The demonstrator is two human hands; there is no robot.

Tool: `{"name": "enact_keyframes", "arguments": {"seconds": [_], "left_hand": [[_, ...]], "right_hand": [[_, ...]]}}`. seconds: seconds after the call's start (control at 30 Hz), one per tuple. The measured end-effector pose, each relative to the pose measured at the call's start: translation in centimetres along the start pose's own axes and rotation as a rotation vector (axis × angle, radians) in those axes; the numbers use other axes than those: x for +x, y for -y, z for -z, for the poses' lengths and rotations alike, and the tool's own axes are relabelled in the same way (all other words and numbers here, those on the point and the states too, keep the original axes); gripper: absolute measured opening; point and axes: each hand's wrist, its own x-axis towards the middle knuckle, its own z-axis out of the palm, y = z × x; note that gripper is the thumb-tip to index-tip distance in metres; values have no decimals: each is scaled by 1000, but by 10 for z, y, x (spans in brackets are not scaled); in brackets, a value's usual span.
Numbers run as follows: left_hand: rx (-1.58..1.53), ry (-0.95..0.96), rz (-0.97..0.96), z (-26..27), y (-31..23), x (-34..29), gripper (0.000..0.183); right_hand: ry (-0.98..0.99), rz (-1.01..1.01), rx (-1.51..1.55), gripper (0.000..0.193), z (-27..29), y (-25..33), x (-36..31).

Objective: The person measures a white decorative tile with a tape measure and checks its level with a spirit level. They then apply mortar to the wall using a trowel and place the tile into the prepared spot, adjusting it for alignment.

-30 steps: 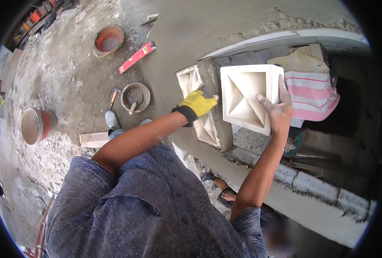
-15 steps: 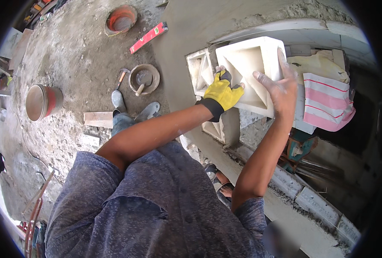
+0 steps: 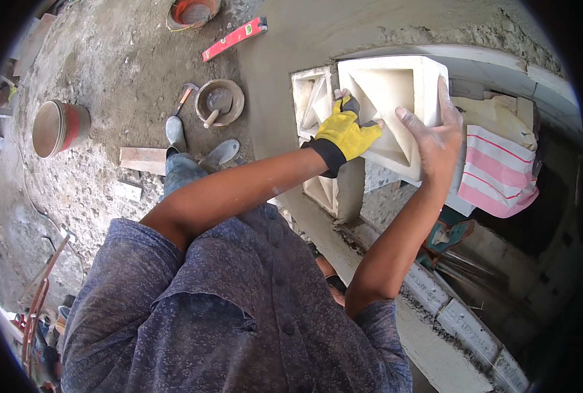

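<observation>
A white ventilation block [image 3: 429, 85] with triangular hollows is held between my two hands at the wall opening. My left hand [image 3: 349, 134], in a yellow and black work glove with bare fingertips, grips its left side. On the right side, my bare, dusty right hand [image 3: 439, 141] clasps the block, thumb over the front rim and fingers along the outer side. Immediately left of it, a similar block [image 3: 312, 98] sits in the grey mortared wall. Another patterned block [image 3: 321, 195] shows below my left wrist, partly covered by the forearm.
A red level [image 3: 234, 39] lies left of the wall. On the rough ground are a mortar bowl [image 3: 203, 105] with a trowel, a hammer [image 3: 185, 95], buckets [image 3: 58, 129] and a plank [image 3: 142, 160]. A pink-striped sack [image 3: 498, 171] hangs beyond the block.
Both hands keep their hold on the block, which stays beside the wall block with little visible movement. The whole view has shifted slightly, with the ground items now higher in it.
</observation>
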Motion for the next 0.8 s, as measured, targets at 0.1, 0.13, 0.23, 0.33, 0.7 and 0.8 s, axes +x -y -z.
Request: {"name": "enact_keyframes", "arguments": {"seconds": [0.1, 0.13, 0.23, 0.33, 0.7, 0.8], "left_hand": [[80, -13, -50, -5, 7, 3, 111], [101, -9, -64, -6, 8, 4, 113], [100, 34, -38, -7, 7, 5, 117], [70, 66, 33, 1, -7, -1, 119], [-112, 24, 28, 16, -15, -6, 115], [-95, 27, 38, 16, -14, -6, 114]], "right_hand": [[22, -30, -11, 87, 1, 9, 0], [26, -45, -2, 87, 2, 9, 0], [32, -66, -12, 87, 5, 9, -3], [24, -32, -64, 86, 5, 6, -7], [29, 58, -86, 85, -3, 5, -3], [54, -14, 28, 83, -5, 12, -2]]}}
